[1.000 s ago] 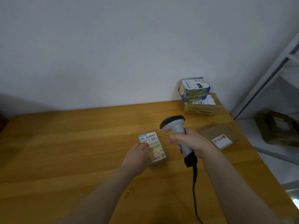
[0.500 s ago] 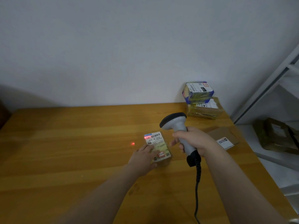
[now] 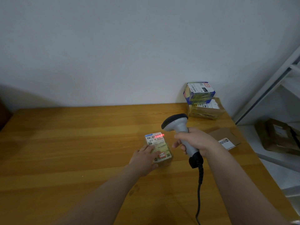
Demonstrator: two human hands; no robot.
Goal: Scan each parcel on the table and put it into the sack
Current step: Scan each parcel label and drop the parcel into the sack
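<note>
A small labelled parcel [image 3: 158, 147] is lying flat on the tabletop [image 3: 73, 143], its long axis running away from the person, barcode end farthest. The left hand [image 3: 144, 159] is pressing it down with fingers laid flat. The right hand [image 3: 196, 142] is gripping a corded barcode scanner [image 3: 176, 124], its head pointing left and casting a red line [image 3: 158, 136] across the barcode.

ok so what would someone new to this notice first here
The red scan line glowing across the far end of the small parcel at the middle of the table, which the left hand presses flat. Just right of it, the right hand grips a grey scanner aimed down at the parcel. After that, the two stacked parcels at the table's far right corner.
</note>
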